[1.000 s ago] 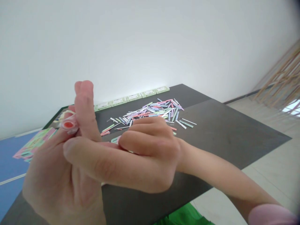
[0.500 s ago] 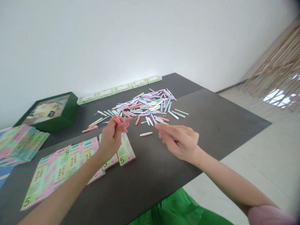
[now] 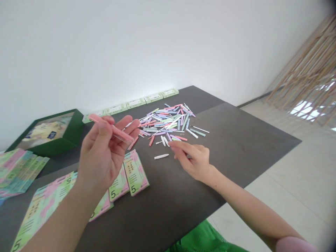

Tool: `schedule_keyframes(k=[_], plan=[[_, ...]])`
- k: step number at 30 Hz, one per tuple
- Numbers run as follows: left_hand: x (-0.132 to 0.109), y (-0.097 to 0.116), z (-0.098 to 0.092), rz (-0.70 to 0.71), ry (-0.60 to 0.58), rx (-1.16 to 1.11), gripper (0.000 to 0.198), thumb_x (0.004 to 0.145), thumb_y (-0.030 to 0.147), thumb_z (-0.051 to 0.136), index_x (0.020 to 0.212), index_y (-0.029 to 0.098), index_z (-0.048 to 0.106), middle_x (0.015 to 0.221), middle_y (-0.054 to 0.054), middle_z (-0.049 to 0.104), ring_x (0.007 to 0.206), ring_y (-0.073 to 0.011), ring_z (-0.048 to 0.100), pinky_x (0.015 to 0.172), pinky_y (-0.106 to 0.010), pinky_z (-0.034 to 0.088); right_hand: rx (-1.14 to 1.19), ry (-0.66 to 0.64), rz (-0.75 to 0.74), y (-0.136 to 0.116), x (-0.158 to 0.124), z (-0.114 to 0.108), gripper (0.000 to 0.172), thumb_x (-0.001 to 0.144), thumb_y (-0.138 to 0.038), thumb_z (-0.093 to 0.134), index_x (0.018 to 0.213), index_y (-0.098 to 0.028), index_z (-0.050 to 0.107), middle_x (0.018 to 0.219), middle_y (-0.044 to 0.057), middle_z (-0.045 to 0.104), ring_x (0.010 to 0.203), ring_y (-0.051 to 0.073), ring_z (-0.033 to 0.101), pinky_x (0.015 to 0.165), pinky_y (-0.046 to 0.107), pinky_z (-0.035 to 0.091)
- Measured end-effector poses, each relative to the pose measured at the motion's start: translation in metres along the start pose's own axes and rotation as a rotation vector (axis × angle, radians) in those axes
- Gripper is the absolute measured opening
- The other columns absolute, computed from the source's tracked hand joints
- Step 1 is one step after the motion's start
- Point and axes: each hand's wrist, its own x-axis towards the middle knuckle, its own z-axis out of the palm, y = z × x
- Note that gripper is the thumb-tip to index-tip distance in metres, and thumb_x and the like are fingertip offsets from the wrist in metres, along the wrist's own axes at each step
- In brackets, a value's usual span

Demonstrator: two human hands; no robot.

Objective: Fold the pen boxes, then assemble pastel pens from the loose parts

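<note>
Raised at the left, my left hand (image 3: 101,150) has its thumb and fingers closed around a pink pen barrel (image 3: 119,133) with a clear-looking end. The palm is turned partly up. My right hand (image 3: 193,159) is pinched at the near edge of a pile of loose pen parts (image 3: 162,122): pastel tubes, white pieces and thin sticks. Whatever lies between its fingertips, if anything, is too small to make out. On the table just left of those fingertips lies a white pointed piece (image 3: 161,156). Below my left hand, pastel printed packs (image 3: 136,171) marked "5" are laid out in a row.
A green display box (image 3: 69,134) stands at the back left. Stacked pastel packs (image 3: 23,171) are at the left edge. Along the wall runs a row of pale green boxes (image 3: 153,98). The dark table (image 3: 236,140) ends at the right above a tiled floor.
My left hand has come up and to the left, turning so the pink barrel shows lengthwise. My right hand has shifted slightly left, still pinched.
</note>
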Motion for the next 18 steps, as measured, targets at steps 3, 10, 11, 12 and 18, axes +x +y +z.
schedule_keyframes(k=[3,10,11,12,18], plan=[[-0.002,0.006,0.005,-0.001,0.041,0.011,0.015,0.092,0.034,0.055,0.087,0.022,0.062,0.085,-0.002,0.075,0.089,-0.0192,0.074,0.085,-0.035,0.062,0.022,0.000,-0.045,-0.014,0.014,0.008,0.015,0.094,-0.020,0.054,0.092,-0.017,0.069,0.061,-0.003,0.071,0.043,0.004,0.058,0.045,0.013,0.045],[-0.003,-0.056,-0.023,0.054,-0.096,0.448,0.027,0.080,0.045,0.067,0.073,0.020,0.059,0.087,-0.002,0.072,0.095,-0.0218,0.071,0.085,-0.037,0.059,0.031,0.126,-0.020,-0.023,0.004,0.006,0.015,0.092,-0.013,0.055,0.090,-0.018,0.069,0.068,0.000,0.075,0.058,0.009,0.071,0.063,0.014,0.057],[-0.002,-0.069,-0.030,0.019,-0.116,0.505,0.029,0.081,0.044,0.067,0.069,0.019,0.058,0.081,-0.002,0.070,0.096,-0.0227,0.070,0.086,-0.037,0.058,0.027,0.114,-0.007,-0.020,-0.002,0.002,0.015,0.091,-0.011,0.056,0.090,-0.018,0.069,0.071,0.000,0.076,0.063,0.010,0.073,0.067,0.014,0.059],[-0.001,-0.082,-0.037,-0.010,-0.127,0.561,0.030,0.082,0.043,0.066,0.067,0.019,0.058,0.077,-0.002,0.069,0.097,-0.0226,0.070,0.088,-0.037,0.056,0.020,0.101,0.003,-0.016,-0.009,-0.003,0.016,0.090,-0.009,0.057,0.090,-0.018,0.070,0.073,0.001,0.077,0.067,0.011,0.074,0.071,0.015,0.060],[0.011,-0.134,-0.063,-0.200,-0.150,0.780,0.025,0.089,0.036,0.062,0.101,0.014,0.063,0.099,-0.005,0.067,0.087,-0.0171,0.064,0.079,-0.038,0.056,-0.040,0.066,0.013,0.001,-0.038,-0.023,0.020,0.085,0.000,0.058,0.094,-0.012,0.071,0.079,0.008,0.078,0.083,0.016,0.076,0.084,0.020,0.060]])
